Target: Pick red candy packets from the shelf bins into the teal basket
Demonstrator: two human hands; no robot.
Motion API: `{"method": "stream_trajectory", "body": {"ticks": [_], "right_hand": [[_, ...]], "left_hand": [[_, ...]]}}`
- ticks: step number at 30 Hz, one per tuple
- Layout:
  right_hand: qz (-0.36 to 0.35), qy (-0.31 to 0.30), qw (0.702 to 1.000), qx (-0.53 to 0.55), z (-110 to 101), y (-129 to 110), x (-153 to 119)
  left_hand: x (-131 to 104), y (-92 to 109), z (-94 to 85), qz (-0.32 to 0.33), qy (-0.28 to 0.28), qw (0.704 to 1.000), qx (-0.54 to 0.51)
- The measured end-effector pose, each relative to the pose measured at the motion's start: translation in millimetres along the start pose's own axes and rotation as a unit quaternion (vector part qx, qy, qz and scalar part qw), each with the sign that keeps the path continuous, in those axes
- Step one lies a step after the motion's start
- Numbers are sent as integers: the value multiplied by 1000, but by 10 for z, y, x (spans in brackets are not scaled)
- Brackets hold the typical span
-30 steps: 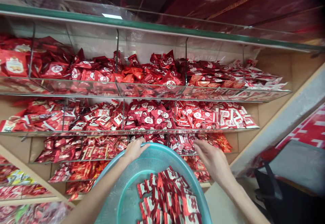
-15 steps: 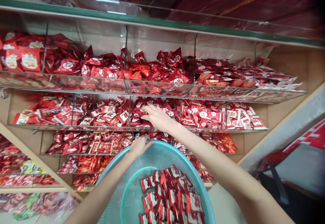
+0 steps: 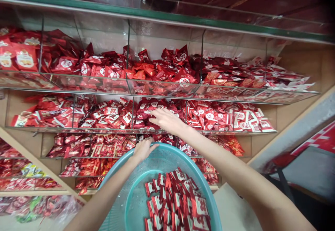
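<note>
My left hand [image 3: 142, 149] grips the far rim of a teal plastic basket [image 3: 123, 192] held low in front of me. A heap of red and white candy packets [image 3: 178, 203] lies in the basket's right half. My right hand [image 3: 167, 121] reaches over the basket into the middle bin of the second shelf, palm down, fingers spread on the red packets with round white labels [image 3: 151, 114]. I cannot see anything held in that hand.
Clear-fronted shelf bins [image 3: 162, 93] in several tiers hold red wrapped sweets, split by glass dividers. A green-edged glass shelf [image 3: 167, 17] runs above. A wooden slanted frame [image 3: 39, 164] stands at the lower left, a grey surface [image 3: 314, 168] at the right.
My right hand rose from beside the basket's rim up into the middle bin of the second shelf and now rests on the packets. My left hand kept its grip on the basket.
</note>
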State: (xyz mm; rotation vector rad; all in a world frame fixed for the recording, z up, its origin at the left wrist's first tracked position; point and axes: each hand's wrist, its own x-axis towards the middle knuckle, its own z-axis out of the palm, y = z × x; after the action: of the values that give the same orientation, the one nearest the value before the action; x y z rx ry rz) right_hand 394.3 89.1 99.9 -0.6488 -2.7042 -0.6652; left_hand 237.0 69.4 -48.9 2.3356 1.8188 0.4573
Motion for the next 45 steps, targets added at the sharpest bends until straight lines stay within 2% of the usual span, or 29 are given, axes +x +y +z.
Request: {"method": "stream_trajectory", "body": {"ticks": [10, 21, 32, 36, 45], "right_hand": [[-27, 13, 998, -58, 50, 6, -22], [44, 40, 997, 41, 64, 99, 114], [59, 72, 994, 49, 162, 199, 147], [59, 74, 992, 88, 115, 244, 109], [77, 123, 980, 135, -71, 295, -94]], "left_hand": [[-1, -2, 21, 1, 9, 1000, 14], [-12, -8, 30, -1, 8, 1000, 2], [-15, -3, 15, 4, 10, 1000, 3], [-17, 7, 9, -1, 9, 1000, -1], [-12, -7, 23, 4, 10, 1000, 6]]}}
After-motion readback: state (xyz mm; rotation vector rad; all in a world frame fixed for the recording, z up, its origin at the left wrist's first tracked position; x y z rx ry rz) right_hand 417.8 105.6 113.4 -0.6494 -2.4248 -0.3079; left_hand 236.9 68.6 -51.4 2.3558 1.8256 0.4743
